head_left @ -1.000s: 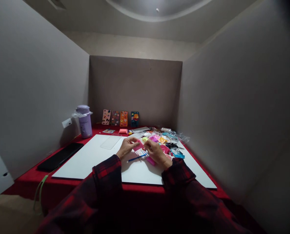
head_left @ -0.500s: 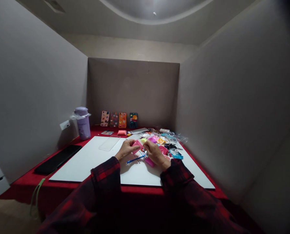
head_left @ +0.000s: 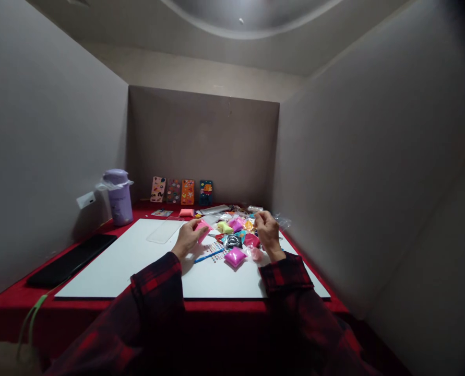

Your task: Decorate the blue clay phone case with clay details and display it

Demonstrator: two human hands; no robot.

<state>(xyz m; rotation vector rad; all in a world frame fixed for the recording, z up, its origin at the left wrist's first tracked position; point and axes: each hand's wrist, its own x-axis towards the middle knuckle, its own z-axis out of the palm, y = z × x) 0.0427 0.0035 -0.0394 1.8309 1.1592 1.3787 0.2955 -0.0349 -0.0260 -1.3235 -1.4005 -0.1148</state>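
Observation:
My left hand [head_left: 188, 239] grips a bright pink clay packet [head_left: 203, 230] above the white board [head_left: 138, 263]. To the right, my right hand [head_left: 268, 231] is raised over the heap with its fingertips pinched; what they hold, if anything, is too small to make out. Between the hands lie a magenta packet [head_left: 235, 257], a black packet [head_left: 233, 241], a yellow-green packet [head_left: 224, 227] and a red packet [head_left: 251, 240]. A blue pen-like tool [head_left: 209, 255] rests beside a sheet of small coloured dots [head_left: 219, 254]. Behind my left hand is a clear phone case [head_left: 164, 231], lying flat.
Several decorated phone cases [head_left: 188, 192] lean against the back panel [head_left: 201, 141]. A lilac bottle [head_left: 118, 198] stands at the left, with a long black case [head_left: 73, 258] in front of it. A coral packet [head_left: 186, 212] sits on the red cloth [head_left: 87, 308].
My hands were close together at the pink packet. The right hand has pulled away to the right and up, while the left keeps the packet. The view has shifted slightly.

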